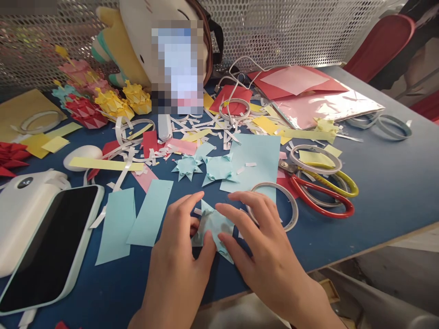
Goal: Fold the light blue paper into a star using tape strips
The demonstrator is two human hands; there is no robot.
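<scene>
A light blue folded paper piece (pixel 216 224) with pointed corners lies between my hands near the table's front edge. My left hand (pixel 185 242) is curled around its left side, the thumb on its lower part and some fingers hidden behind. From the right, my right hand (pixel 260 233) pinches it, thumb low and index finger higher up. Just beyond my fingertips are two more light blue pieces: a folded paper star (pixel 187 167) and a wider folded paper piece (pixel 218 168). Two light blue paper strips (pixel 116 224) lie left of my left hand.
Scissors (pixel 322 196) and a tape roll (pixel 291 214) lie to the right. A black-screened phone (pixel 51 246) is at left. Paper scraps (pixel 192 128) litter the middle, with folded paper models (pixel 115 103) behind. A blurred-out upright screen (pixel 180 64) stands at the back.
</scene>
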